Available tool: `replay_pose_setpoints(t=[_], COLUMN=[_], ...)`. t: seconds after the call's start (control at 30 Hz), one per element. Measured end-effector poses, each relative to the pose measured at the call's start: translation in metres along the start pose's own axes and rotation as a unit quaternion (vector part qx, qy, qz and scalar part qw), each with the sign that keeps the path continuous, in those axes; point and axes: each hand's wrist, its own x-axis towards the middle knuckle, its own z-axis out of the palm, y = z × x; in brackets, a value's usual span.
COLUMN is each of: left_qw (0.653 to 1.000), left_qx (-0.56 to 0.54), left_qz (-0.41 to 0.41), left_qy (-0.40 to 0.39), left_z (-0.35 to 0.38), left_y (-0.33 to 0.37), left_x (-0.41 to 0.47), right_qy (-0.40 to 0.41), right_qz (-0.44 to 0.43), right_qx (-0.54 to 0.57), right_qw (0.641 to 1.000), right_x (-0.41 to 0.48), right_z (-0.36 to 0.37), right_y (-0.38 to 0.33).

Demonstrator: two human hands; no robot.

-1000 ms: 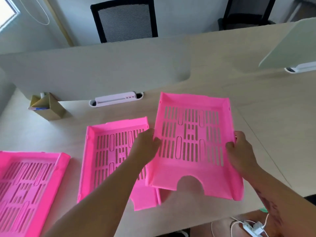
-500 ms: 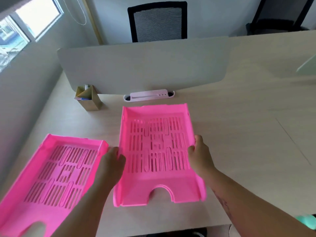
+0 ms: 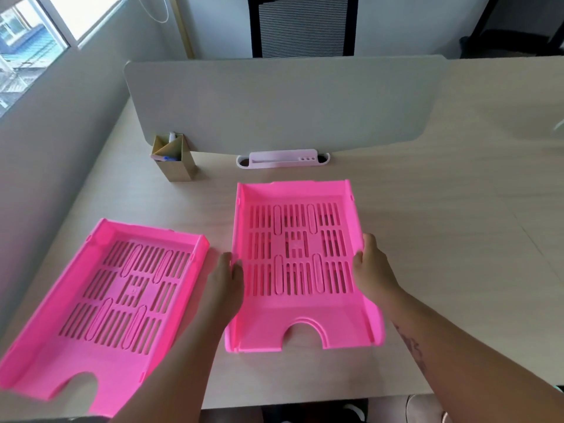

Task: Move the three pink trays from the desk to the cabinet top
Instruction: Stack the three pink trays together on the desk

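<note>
A pink slotted tray (image 3: 297,264) sits on the pale wooden desk (image 3: 442,227), square to the person and held by both long side walls. The left hand (image 3: 227,280) presses its fingers against the tray's left wall, thumb at the rim; the right hand (image 3: 370,264) curls over the right wall, fingers closed around the edge. Whether the tray rests fully on the desk or stands on another tray beneath it cannot be told from this angle, and only two pink trays are clearly seen.

Just beside it to the left, apart from the held one, a second pink tray (image 3: 106,300) lies angled on the desk, its notched front hanging near the desk's front edge. Behind both stand a grey divider panel (image 3: 280,102), a white cable slot (image 3: 283,158) at its foot and a small cardboard pen holder (image 3: 174,161). A black mesh chair (image 3: 302,25) shows beyond the panel. No cabinet is in view.

The step in hand appears to be gathering the trays for carrying. The next move likely calls for a level lift with an even two-sided grip, either to nest this tray with its neighbour or to carry it off toward the cabinet, keeping the shallow walls from slipping through the fingers.
</note>
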Motion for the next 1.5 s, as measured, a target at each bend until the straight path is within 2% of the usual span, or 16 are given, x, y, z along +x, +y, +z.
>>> replay_pose_setpoints(t=[0.17, 0.47, 0.53, 0.6, 0.7, 0.87, 1.07, 1.2, 1.3, 1.4, 1.5], left_qw=[0.999, 0.999, 0.997, 0.994, 0.988, 0.976, 0.958, 0.959, 0.961, 0.969, 0.976], left_qx=[0.027, 0.008, 0.008, 0.011, 0.02, 0.056, 0.149, 0.181, 0.17, 0.15, 0.13], left_qz=[-0.011, -0.039, -0.039, -0.033, -0.032, -0.043, -0.034, -0.091, -0.136, -0.143, -0.143], left_qy=[0.013, 0.032, 0.066, 0.104, 0.15, 0.208, 0.244, 0.197, 0.168, 0.137, 0.103], left_z=[0.004, 0.003, -0.003, -0.015, -0.039, -0.099, -0.183, -0.233, -0.25, -0.251, -0.246], left_y=[-0.002, -0.002, -0.002, -0.005, -0.017, -0.062, -0.147, -0.211, -0.245, -0.27, -0.286], left_x=[0.002, -0.001, -0.006, -0.013, -0.024, -0.044, -0.038, -0.024, -0.018, -0.02, -0.022], right_qy=[-0.013, -0.025, 0.03, 0.068, 0.035, -0.051, -0.138, -0.156, -0.161, -0.16, -0.163], right_qz=[0.001, -0.017, -0.081, -0.178, -0.284, -0.37, -0.319, -0.171, -0.064, 0.01, 0.046], right_qx=[0.001, 0.026, -0.027, -0.098, -0.129, -0.07, 0.031, 0.044, 0.048, 0.065, 0.069], right_qw=[1.0, 0.999, 0.996, 0.977, 0.95, 0.925, 0.937, 0.972, 0.984, 0.985, 0.983], right_x=[0.005, 0.01, 0.01, 0.013, 0.016, -0.022, -0.085, -0.114, -0.126, -0.132, -0.14], right_z=[0.003, 0.002, -0.001, -0.006, -0.003, 0.043, 0.13, 0.185, 0.214, 0.232, 0.245], right_y=[0.0, 0.001, -0.003, -0.016, -0.052, -0.125, -0.192, -0.206, -0.207, -0.205, -0.202])
